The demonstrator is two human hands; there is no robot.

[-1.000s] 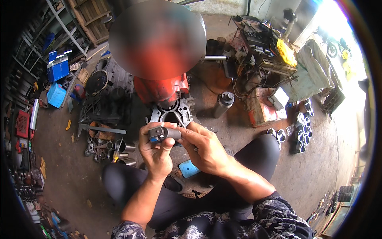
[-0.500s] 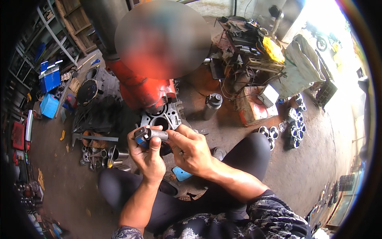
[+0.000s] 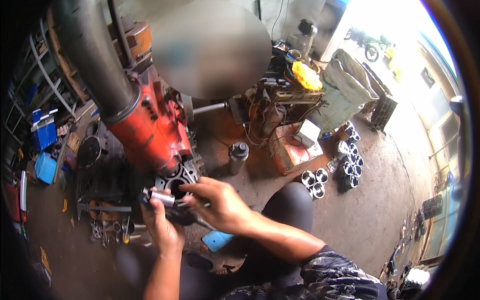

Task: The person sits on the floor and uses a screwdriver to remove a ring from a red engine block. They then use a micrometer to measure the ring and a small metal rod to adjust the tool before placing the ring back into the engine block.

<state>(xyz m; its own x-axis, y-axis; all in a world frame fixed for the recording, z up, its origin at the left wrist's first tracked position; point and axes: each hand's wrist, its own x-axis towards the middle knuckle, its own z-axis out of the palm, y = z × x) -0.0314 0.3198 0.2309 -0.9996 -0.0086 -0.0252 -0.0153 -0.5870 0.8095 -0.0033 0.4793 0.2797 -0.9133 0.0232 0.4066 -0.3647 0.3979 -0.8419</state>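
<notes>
Your left hand (image 3: 161, 227) is closed around a short metal cylinder (image 3: 161, 197), holding it just in front of the red machine (image 3: 150, 127), over the grey engine block (image 3: 176, 178) at its foot. Your right hand (image 3: 220, 204) reaches in from the side, fingers curled loosely beside the cylinder (whether they touch it is hard to tell). A dark bottle (image 3: 238, 156) stands to the machine's right, and a row of round metal sleeves (image 3: 314, 182) lies farther right.

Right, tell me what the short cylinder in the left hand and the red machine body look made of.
The cylinder looks like bare metal: grey with a bright sheen. The red machine body seems to be painted metal, probably cast, with a dull, grimy finish.
</notes>
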